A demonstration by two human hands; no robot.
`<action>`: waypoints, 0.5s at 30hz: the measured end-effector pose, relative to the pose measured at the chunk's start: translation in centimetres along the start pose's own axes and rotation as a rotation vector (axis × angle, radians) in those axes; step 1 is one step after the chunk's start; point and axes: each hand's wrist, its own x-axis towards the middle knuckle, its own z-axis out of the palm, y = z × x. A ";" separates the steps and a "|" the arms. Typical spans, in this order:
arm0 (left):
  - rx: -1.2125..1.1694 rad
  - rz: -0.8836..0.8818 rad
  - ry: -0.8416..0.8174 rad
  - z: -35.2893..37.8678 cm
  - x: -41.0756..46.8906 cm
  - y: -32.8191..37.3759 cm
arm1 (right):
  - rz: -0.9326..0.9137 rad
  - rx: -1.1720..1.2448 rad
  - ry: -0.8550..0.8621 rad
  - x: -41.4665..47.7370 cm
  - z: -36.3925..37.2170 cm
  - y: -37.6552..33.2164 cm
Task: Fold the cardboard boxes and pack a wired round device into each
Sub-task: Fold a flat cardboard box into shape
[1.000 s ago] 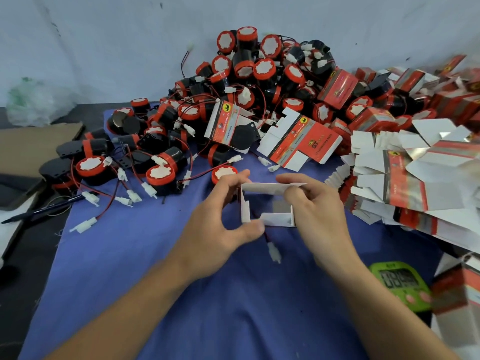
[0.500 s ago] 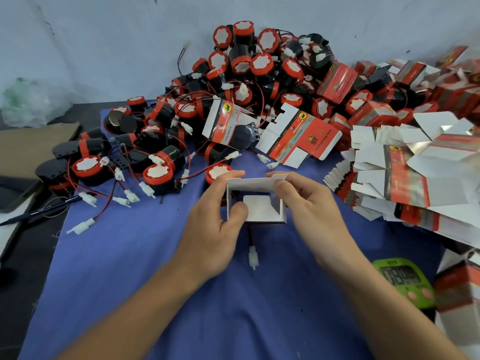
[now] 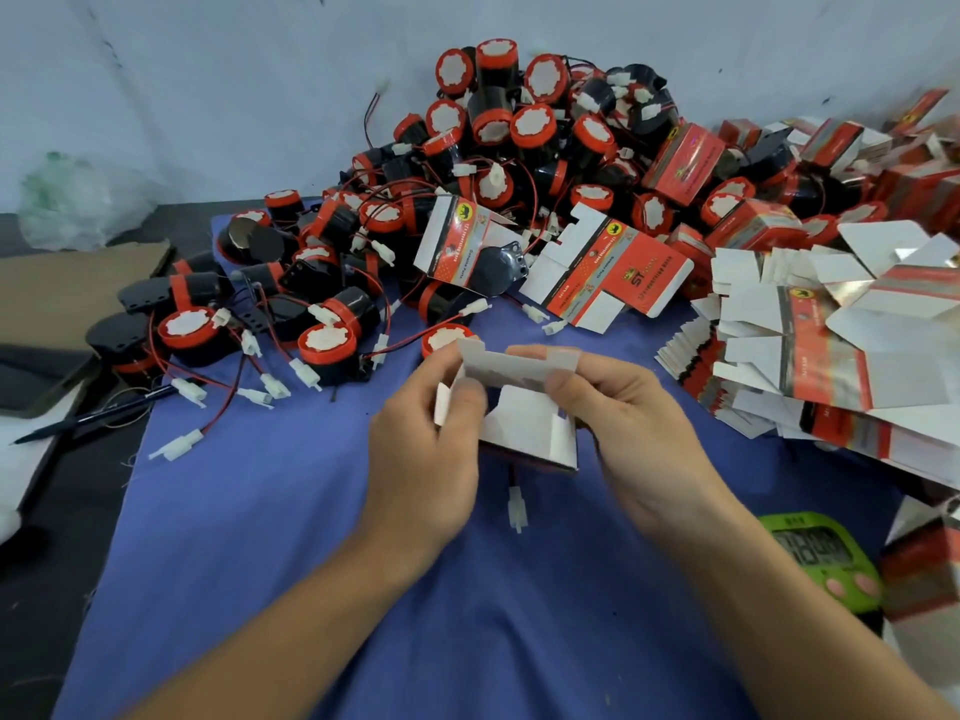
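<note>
While the left hand (image 3: pixel 426 449) and right hand (image 3: pixel 628 433) pinch the half-folded box (image 3: pixel 524 423) at centre frame, its white plug (image 3: pixel 517 506) dangling below, closing seems underway; next, tuck the wire inside and fold the top flap (image 3: pixel 519 363) down.

Blue cloth (image 3: pixel 311 563) covers most of the dark worktop (image 3: pixel 52 589); a bare strip shows along the left edge. Green digital timer (image 3: pixel 815 558) near the right edge, display up, digits blurred. Dark pen (image 3: pixel 93 415) lies on the bare strip, one end reaching the cloth's left edge. Brown cardboard sheet (image 3: pixel 67 288) lies flat at far left. Crumpled clear plastic bag (image 3: pixel 78 205) in the far left corner, against the pale wall (image 3: pixel 208 70).
</note>
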 end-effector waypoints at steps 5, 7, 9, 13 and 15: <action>-0.222 -0.201 -0.102 0.0 0.3 0.2 | 0.030 0.214 -0.145 0.0 0.1 0.0; -0.313 -0.230 -0.196 -0.3 0.9 -0.1 | 0.063 0.275 -0.128 0.0 0.1 -0.1; -0.343 -0.184 -0.312 -0.8 1.2 -0.2 | 0.093 0.290 -0.061 0.1 0.0 -0.1; -0.290 -0.127 -0.449 -1.1 1.1 0.3 | -0.044 -0.044 0.143 0.0 -0.3 -0.1; -0.196 -0.130 -0.434 -0.9 0.9 0.4 | -0.164 -0.224 0.185 -0.2 -0.4 -0.2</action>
